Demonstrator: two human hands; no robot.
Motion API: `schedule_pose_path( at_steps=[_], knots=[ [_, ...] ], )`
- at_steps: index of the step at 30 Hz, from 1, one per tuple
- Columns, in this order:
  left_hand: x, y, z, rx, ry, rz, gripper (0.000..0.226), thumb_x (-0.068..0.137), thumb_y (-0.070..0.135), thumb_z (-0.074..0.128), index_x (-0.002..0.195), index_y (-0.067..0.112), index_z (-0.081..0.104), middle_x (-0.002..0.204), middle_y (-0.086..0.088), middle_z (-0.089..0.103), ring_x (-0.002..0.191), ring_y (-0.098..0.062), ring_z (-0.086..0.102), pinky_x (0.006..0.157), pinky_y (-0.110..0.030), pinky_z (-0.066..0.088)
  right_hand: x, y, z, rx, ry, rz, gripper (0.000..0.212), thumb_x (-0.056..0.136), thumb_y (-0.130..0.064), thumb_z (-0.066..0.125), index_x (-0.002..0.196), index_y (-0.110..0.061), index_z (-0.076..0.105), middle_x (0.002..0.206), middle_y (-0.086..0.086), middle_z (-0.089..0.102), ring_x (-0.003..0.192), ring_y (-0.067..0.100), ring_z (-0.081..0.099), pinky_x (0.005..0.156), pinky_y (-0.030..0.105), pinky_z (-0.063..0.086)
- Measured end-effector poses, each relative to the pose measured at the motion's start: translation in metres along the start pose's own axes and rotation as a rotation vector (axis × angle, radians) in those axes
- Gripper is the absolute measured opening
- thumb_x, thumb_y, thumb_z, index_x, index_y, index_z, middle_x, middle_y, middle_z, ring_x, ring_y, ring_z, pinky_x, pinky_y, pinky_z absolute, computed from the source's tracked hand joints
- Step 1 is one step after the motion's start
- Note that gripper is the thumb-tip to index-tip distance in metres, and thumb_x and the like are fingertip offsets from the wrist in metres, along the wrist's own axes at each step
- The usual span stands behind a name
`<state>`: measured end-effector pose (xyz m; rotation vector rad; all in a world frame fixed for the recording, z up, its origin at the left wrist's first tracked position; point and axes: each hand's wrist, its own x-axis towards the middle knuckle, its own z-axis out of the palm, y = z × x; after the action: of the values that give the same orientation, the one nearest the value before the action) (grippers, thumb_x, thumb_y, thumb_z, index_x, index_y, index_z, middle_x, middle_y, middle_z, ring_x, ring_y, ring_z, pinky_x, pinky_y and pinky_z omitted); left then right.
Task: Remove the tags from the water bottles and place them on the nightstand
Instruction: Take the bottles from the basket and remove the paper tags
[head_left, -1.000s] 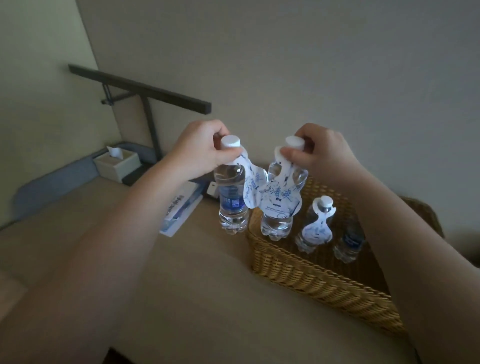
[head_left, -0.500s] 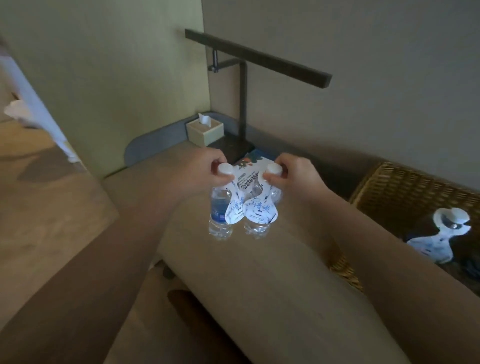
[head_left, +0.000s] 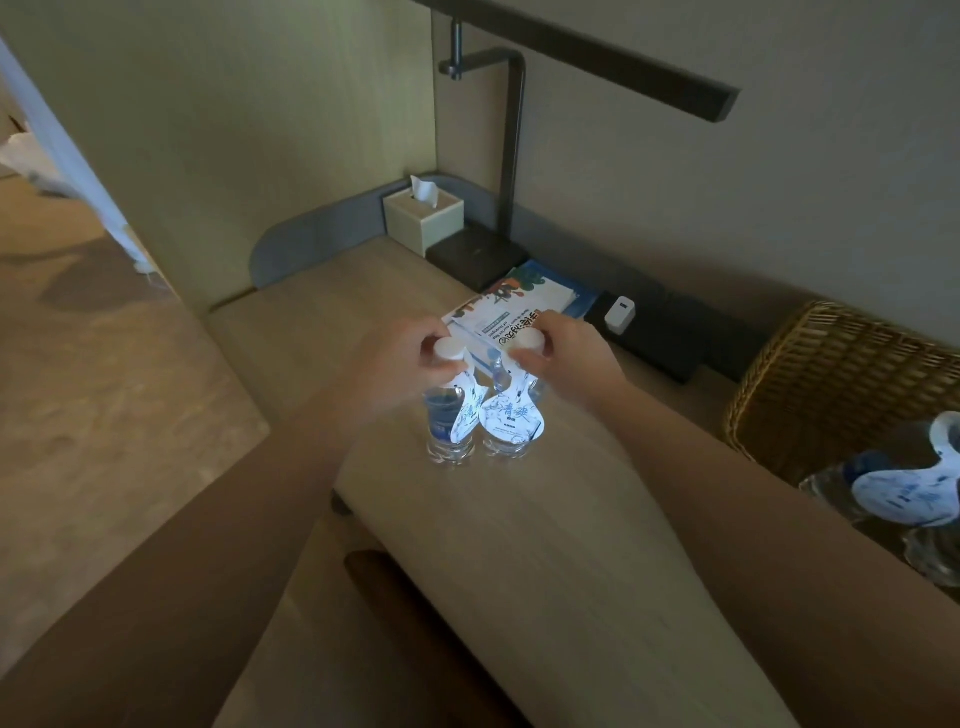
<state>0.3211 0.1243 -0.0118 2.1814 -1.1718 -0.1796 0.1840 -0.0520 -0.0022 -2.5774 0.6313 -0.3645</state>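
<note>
Behind the bottles (head_left: 470, 415), a leaflet (head_left: 511, 317).

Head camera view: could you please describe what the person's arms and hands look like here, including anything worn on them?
Both forearms are bare for all that shows, with no sleeve cuffs in view. The left hand and right hand are gloveless. No watch, bracelet or ring is visible on the parts shown, though the dim light and the curled fingers hide some detail. The upper arms are out of frame.
</note>
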Motion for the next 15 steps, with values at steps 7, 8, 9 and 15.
schedule_pose_path(
  at_steps=[7, 8, 9, 15],
  knots=[
    [0.001, 0.006, 0.0, 0.028, 0.009, 0.03, 0.051, 0.076, 0.043, 0.075, 0.12, 0.023, 0.058, 0.107, 0.006, 0.063, 0.092, -0.013, 0.06, 0.074, -0.03, 0.053, -0.004, 0.004, 0.003, 0.063, 0.007, -0.013, 0.026, 0.08, -0.045, 0.069, 0.077, -0.027, 0.05, 0.065, -0.011, 0.045, 0.059, 0.007, 0.044, 0.049, 0.025, 0.027],
    [0.002, 0.009, 0.0, 0.033, 0.014, 0.05, 0.054, 0.077, 0.043, 0.074, 0.123, 0.022, 0.057, 0.11, 0.005, 0.063, 0.094, -0.012, 0.06, 0.073, -0.026, 0.051, -0.004, 0.006, 0.002, 0.077, 0.007, -0.008, 0.026, 0.08, -0.046, 0.069, 0.087, -0.024, 0.057, 0.067, -0.013, 0.045, 0.06, 0.005, 0.045, 0.05, 0.023, 0.027],
    [0.004, 0.014, 0.0, 0.037, 0.022, 0.072, 0.055, 0.078, 0.043, 0.073, 0.126, 0.021, 0.056, 0.114, 0.003, 0.063, 0.096, -0.011, 0.058, 0.072, -0.023, 0.049, -0.004, 0.007, -0.001, 0.093, 0.012, 0.005, 0.035, 0.08, -0.047, 0.069, 0.102, -0.021, 0.061, 0.069, -0.014, 0.046, 0.062, 0.005, 0.046, 0.051, 0.022, 0.029],
    [0.015, 0.066, 0.013, -0.001, 0.06, 0.239, 0.046, 0.084, 0.04, 0.068, 0.123, 0.018, 0.057, 0.118, -0.003, 0.061, 0.111, -0.018, 0.058, 0.078, -0.032, 0.055, -0.026, 0.027, -0.041, 0.113, 0.162, 0.11, 0.04, 0.088, -0.034, 0.063, 0.125, -0.021, 0.058, 0.102, -0.001, 0.06, 0.076, 0.011, 0.056, 0.066, 0.02, 0.048]
  ],
)
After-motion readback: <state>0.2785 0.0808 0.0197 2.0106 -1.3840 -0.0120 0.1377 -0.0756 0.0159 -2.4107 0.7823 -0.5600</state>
